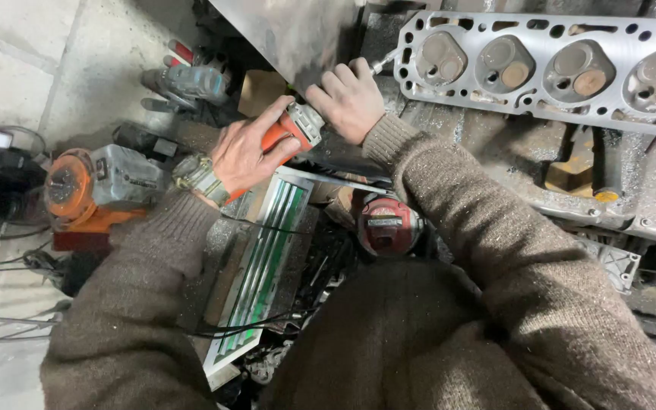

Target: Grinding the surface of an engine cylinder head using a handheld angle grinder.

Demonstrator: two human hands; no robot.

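Observation:
My left hand (243, 152) grips the orange body of a straight power grinder (286, 133), with a watch on the wrist. My right hand (351, 99) wraps around the tool's silver front end. The grinder's bit (383, 62) points at the left end of a silver cylinder head (548, 91), touching or nearly touching its edge. The head lies flat on a dirty metal bench (495, 152) and shows several round combustion chambers with valves. Both my arms wear a brown knitted sweater.
An orange and grey power tool (93, 190) sits at left on the floor. A blue-grey drill (187, 82) lies above it. A red round tool (386, 224) and a long metal case with green strips (263, 262) are below my hands. Black cables trail across.

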